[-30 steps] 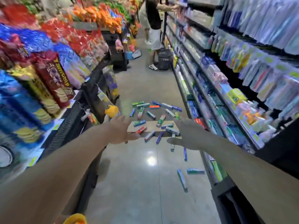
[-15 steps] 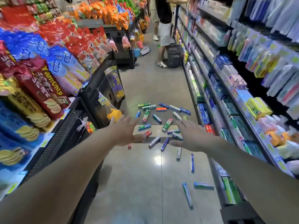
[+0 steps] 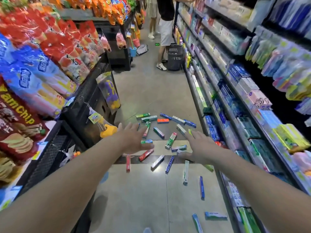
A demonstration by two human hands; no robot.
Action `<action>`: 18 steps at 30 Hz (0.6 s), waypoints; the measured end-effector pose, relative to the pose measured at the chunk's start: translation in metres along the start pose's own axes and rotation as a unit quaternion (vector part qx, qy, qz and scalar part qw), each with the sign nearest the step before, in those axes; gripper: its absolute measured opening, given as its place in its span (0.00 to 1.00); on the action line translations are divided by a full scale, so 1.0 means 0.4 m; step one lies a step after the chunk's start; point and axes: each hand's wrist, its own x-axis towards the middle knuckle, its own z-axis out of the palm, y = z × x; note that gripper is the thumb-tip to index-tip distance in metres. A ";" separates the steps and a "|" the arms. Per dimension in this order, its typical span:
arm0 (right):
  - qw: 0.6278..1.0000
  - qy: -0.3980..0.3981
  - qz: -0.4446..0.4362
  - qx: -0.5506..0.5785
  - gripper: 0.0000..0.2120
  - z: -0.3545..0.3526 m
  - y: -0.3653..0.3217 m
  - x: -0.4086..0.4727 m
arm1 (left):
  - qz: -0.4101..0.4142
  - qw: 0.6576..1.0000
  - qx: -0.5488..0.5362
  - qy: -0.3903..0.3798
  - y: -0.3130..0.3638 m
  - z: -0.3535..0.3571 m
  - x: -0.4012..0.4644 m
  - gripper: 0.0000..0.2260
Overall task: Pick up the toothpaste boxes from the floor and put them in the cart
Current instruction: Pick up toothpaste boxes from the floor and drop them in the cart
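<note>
1. I see both my arms stretched out in front of me, above the shop floor (image 3: 151,91).
2. My left hand (image 3: 133,138) is up in the air w/ fingers straight and spread. It holds nothing.
3. My right hand (image 3: 202,147) is up too, fingers straight and a bit apart. It holds nothing.
4. The 2 hands are apart, w/ a gap between them.
5. The toothpaste boxes (image 3: 166,132) lie all over the floor in the aisle, ahead of my hands and under them. They point every which way.
6. Some I can pick out: an orange box (image 3: 162,121) near the far end, a green and white box (image 3: 170,140) in the middle, a red box (image 3: 146,154) near my left hand.
7. A blue box (image 3: 202,187) lies closer to me, by the right shelf. 2 more lie nearest, near the bottom right.
8. A tan strip (image 3: 161,147) runs across the floor, and a few boxes lie on it.
9. On my left is a rack of chip bags (image 3: 21,118), red, blue and orange ones.
10. On my right are shelves (image 3: 235,105) full of small boxes and packs.
11. Far down the aisle a person (image 3: 165,22) in white shorts stands by the right shelves.
12. A dark basket (image 3: 175,56) sits on the floor just beside that person.
13. I can't see a cart.
</note>
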 end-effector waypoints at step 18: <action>0.997 -0.072 0.004 0.037 0.50 0.097 0.200 0.692 | 0.042 0.997 -0.021 -0.063 -0.074 0.080 0.750 0.40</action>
